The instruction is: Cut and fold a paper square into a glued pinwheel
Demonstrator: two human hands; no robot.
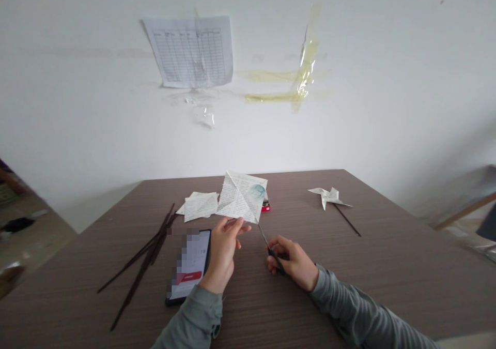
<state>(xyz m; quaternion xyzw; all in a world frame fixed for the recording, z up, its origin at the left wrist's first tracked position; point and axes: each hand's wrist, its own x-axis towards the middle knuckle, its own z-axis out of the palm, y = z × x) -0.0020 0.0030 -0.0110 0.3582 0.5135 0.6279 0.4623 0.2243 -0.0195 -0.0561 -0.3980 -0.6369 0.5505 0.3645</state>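
My left hand (227,248) pinches the lower edge of a square sheet of printed paper (242,196), creased along its diagonal and marked with a blue-green picture. The sheet is held up above the table. My right hand (292,261) is closed around the black handles of a pair of scissors (276,260). The scissors' blades point up and left and meet the sheet's lower right corner; whether they are parted I cannot make out. Behind the sheet, a small red box (265,206) is partly hidden.
Several cut paper pieces (201,206) lie left of the sheet. Thin dark sticks (143,261) and a phone (189,269) with a lit screen are on the left. A paper pinwheel (330,197) on a stick lies at right. The brown table (387,287) meets a white wall.
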